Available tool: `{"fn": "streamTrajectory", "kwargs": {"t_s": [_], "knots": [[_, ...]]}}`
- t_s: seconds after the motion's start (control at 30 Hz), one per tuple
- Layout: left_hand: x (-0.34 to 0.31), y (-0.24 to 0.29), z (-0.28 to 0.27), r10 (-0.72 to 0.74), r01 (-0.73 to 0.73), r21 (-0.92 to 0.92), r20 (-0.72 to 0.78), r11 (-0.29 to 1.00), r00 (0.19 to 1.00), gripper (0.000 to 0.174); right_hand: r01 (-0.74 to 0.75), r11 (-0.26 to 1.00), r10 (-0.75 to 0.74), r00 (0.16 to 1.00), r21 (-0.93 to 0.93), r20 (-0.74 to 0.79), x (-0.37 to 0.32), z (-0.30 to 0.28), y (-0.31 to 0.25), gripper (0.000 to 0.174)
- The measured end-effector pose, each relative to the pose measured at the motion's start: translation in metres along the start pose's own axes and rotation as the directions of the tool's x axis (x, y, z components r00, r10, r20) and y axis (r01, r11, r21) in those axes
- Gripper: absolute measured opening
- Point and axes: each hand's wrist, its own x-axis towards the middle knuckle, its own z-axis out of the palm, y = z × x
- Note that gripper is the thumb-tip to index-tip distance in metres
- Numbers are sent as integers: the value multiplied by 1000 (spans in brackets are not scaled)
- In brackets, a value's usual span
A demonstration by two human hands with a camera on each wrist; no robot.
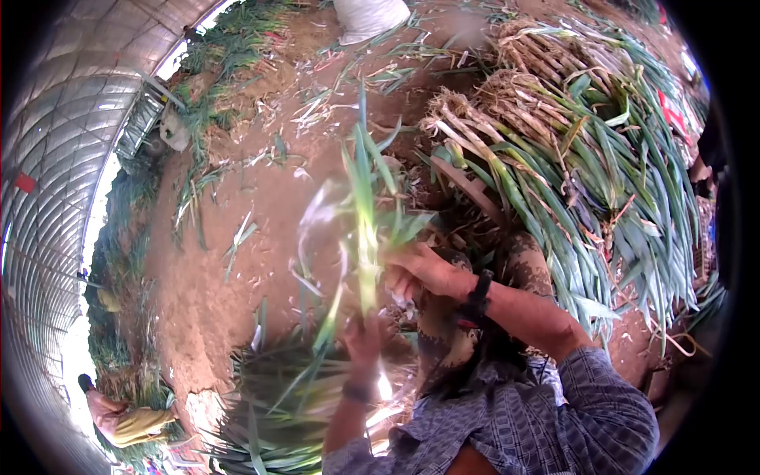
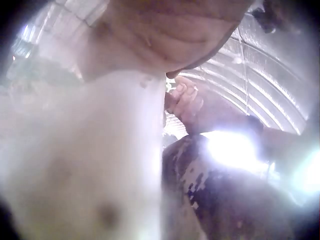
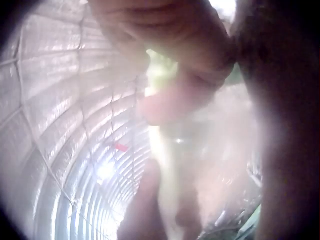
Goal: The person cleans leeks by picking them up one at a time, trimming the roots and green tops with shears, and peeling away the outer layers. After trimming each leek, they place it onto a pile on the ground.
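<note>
A large green onion (image 1: 366, 245) stands upright before the person, pale stalk down and green leaves up. The left hand (image 1: 364, 340) grips its lower stalk; in the left wrist view the palm (image 2: 165, 37) curves over the blurred white stalk (image 2: 100, 155). Higher up, the right hand (image 1: 423, 269) is at the stalk's side, among loose leaves. In the right wrist view that hand (image 3: 170, 45) pinches a pale green part of the onion between thumb and fingers. Whitish blurred strips of skin (image 1: 313, 222) hang left of the stalk.
A big heap of green onions (image 1: 586, 150), roots toward the back, lies at right. Another pile (image 1: 277, 396) lies at lower left, close to the left forearm. Scraps litter the soil, a white sack (image 1: 370, 17) stands at the back, and another person (image 1: 131, 416) is at far left.
</note>
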Motion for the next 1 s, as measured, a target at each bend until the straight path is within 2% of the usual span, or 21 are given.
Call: {"fn": "streamTrajectory", "kwargs": {"t_s": [0.03,0.07,0.1,0.13,0.17,0.27,0.3,0.33,0.4,0.43,0.47,0.57,0.63,0.7,0.73,0.77,0.83,0.93,0.97,1.0], "knots": [[-2,2,-2,-49,49,-20,8,999,999,20,-15,989,16,1000,-146,7,0,0,1,38],[-4,5,-4,-98,98,-39,15,994,995,18,206,953,-224,973,-225,-61,7,-1,8,35],[-5,8,-6,-146,147,-58,23,987,989,17,407,858,-458,882,-314,-107,20,-4,18,33],[2,33,-6,-136,135,-101,-2,986,991,15,573,711,-666,734,-408,-129,28,-5,23,30],[6,46,-6,-127,122,-144,-23,982,992,14,570,710,-661,742,-413,-113,28,-4,19,27],[0,43,-3,-133,124,-105,-80,987,988,11,580,691,-664,746,-432,-61,37,-16,9,17],[-3,36,-4,-68,64,-48,-97,997,993,12,600,671,-677,735,-436,-30,52,-23,16,16],[-6,24,-6,-3,4,10,-111,1000,994,12,590,693,-656,755,-415,-22,52,-24,15,14],[-8,16,-4,54,-53,10,-127,999,990,14,531,772,-575,818,-349,-26,36,-14,-3,12],[-10,15,-2,45,-52,-48,-134,998,990,15,479,825,-511,859,-301,-34,26,-8,-12,11],[-11,15,0,36,-51,-104,-140,993,989,16,471,822,-510,859,-320,-48,24,-6,-12,10],[-20,9,2,-200,172,-224,-109,959,974,18,473,802,-534,841,-364,-84,22,-7,-8,11],[-22,19,5,-136,98,-265,-131,959,982,18,503,781,-567,819,-369,-83,27,-6,0,13],[-19,23,6,-84,55,-170,-164,984,983,18,543,728,-626,776,-419,-81,31,-10,-1,16],[-17,21,7,-61,52,-56,-183,997,981,18,560,699,-654,752,-445,-80,31,-11,-6,17],[-16,21,9,-38,50,55,-199,997,979,17,505,722,-613,784,-473,-98,31,-12,-12,17],[-17,26,8,-42,61,94,-193,994,980,16,389,762,-525,840,-518,-141,31,-13,-23,17],[-9,32,6,-39,63,112,-202,992,979,17,409,676,-582,807,-612,-103,29,-12,-32,25],[-5,36,7,-39,63,109,-212,992,977,17,333,529,-546,837,-780,-13,30,-8,-27,22],[-4,44,6,-224,210,-103,-153,972,962,18,261,342,-489,870,-903,66,29,0,-15,22]]}}
